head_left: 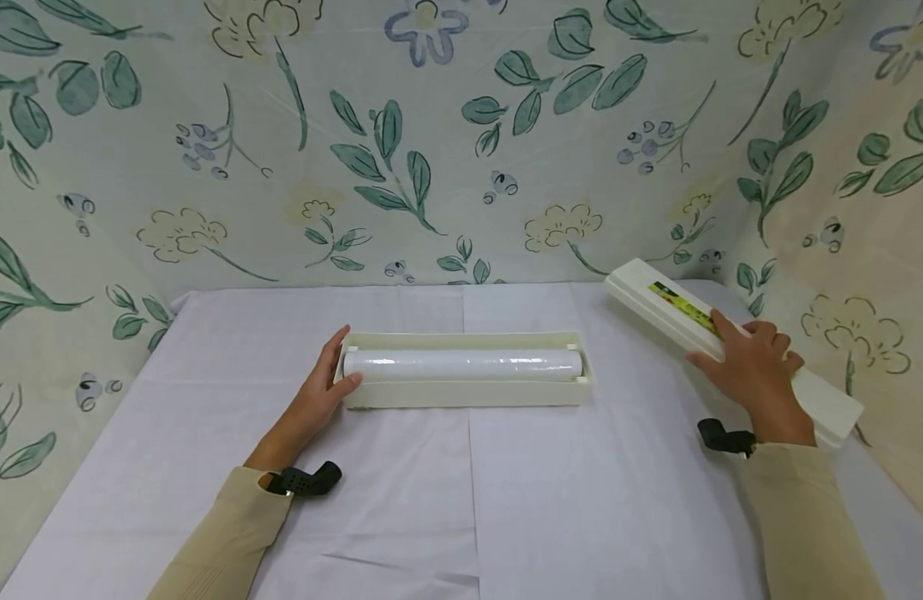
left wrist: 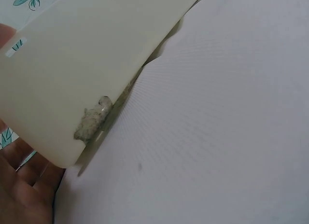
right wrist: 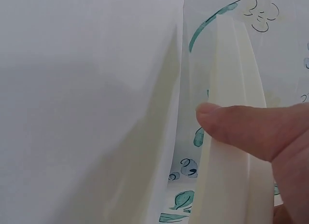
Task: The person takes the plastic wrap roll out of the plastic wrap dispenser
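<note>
A cream plastic cling film dispenser box (head_left: 469, 395) rests lidless on the table, long side facing me. Inside it lies a shiny roll of cling film (head_left: 461, 365). My left hand (head_left: 311, 408) grips the box's left end, thumb at the near corner and fingers along the end. In the left wrist view, the box's front wall (left wrist: 96, 55) bears a greyish rough patch (left wrist: 91, 122) near its lower edge. At the right, my right hand (head_left: 757, 375) holds the long cream lid (head_left: 829, 400) slantwise; in the right wrist view the thumb (right wrist: 231, 125) presses its side.
A white cloth (head_left: 401, 500) with fold creases covers the table. Behind and on both sides hangs a floral curtain (head_left: 446, 192), close to the lid's outer edge. The lid carries a yellow-green label (head_left: 685, 308). Each wrist wears a black camera band (head_left: 307, 479).
</note>
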Demonstrator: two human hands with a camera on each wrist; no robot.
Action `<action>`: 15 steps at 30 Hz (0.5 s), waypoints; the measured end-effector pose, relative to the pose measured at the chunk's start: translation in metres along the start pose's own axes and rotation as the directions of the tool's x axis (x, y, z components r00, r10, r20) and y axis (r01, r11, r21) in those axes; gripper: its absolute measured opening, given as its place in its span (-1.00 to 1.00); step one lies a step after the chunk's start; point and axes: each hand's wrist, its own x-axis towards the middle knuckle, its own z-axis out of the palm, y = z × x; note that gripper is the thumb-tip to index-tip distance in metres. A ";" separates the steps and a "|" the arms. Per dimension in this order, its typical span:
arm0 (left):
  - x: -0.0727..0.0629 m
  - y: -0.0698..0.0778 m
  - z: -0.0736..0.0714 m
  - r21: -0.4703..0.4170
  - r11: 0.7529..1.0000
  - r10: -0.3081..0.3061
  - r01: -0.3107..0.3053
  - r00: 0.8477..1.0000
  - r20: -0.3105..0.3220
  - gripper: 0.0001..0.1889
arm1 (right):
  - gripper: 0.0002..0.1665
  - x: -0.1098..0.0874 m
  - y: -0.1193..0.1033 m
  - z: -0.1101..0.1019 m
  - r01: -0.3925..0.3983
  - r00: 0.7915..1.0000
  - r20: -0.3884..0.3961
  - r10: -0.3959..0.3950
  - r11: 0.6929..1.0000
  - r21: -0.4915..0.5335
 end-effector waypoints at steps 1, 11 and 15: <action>0.000 0.000 0.000 0.000 1.000 0.001 -0.001 1.000 0.000 -0.22 | 0.03 0.001 0.000 0.000 -0.002 1.000 0.003 0.002 1.000 0.000; 0.001 0.001 0.001 -0.006 1.000 0.008 -0.008 1.000 0.001 -0.22 | 0.04 0.006 0.005 0.003 -0.031 0.999 0.030 0.031 0.999 -0.010; 0.001 0.002 0.001 0.000 1.000 0.001 -0.001 1.000 -0.002 -0.22 | 0.05 0.010 0.006 0.003 -0.042 0.998 0.043 0.042 0.999 -0.010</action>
